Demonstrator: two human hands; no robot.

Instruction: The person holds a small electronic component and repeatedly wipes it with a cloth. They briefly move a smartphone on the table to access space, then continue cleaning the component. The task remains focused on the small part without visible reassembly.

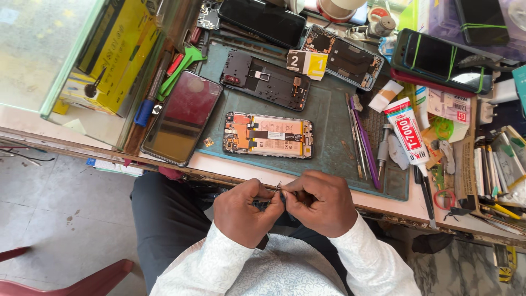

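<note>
Off the near edge of the cluttered surface (383, 204), a small dark part (262, 204) is pinched in the left hand (244, 211) while thin tweezers (276, 188) are gripped in the right hand (323, 201), so a slip could drop it floorward.

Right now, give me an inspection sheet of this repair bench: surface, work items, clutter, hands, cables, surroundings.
Surface: teal work mat on a pale bench, crowded.
Work items: opened phone with its insides showing lies mid-mat; a small dark part sits between both hands, too hidden to identify.
Clutter: phone screen, black phone frame, glue tube, tweezers, banded phones.
Hands: left hand and right hand pinch together at the bench edge, with a thin metal tool between them.
Cables: thin wires at the left edge.
Surroundings: glass case, grey floor, red chair.
</note>
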